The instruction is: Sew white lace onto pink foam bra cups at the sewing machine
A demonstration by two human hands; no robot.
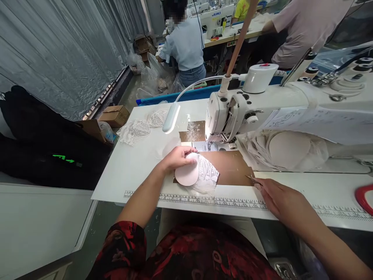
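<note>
Two hands are at the white table (pixel 131 167), and the left hand (pixel 178 158) is the nearer one to the white pad (pixel 187 174); it is touching it. The pad, with its lace (pixel 207 173) on the right side, lies on the brown sheet (pixel 229 167), near the table's front edge and just in front of the sewing machine (pixel 230 112). Pad and lace together run longest from left to right, much like that edge.

From the right hand (pixel 272 194), the lace is off to the left, with bare brown sheet between. Its fingers are pinched around a small metal tool (pixel 253 179); I can't tell what kind. The tip points left, about toward the lace.

The left arm reaches in from the front, thumb on top of the pad, fingers by its far edge, gripping it. The right hand is low, over the front edge.
</note>
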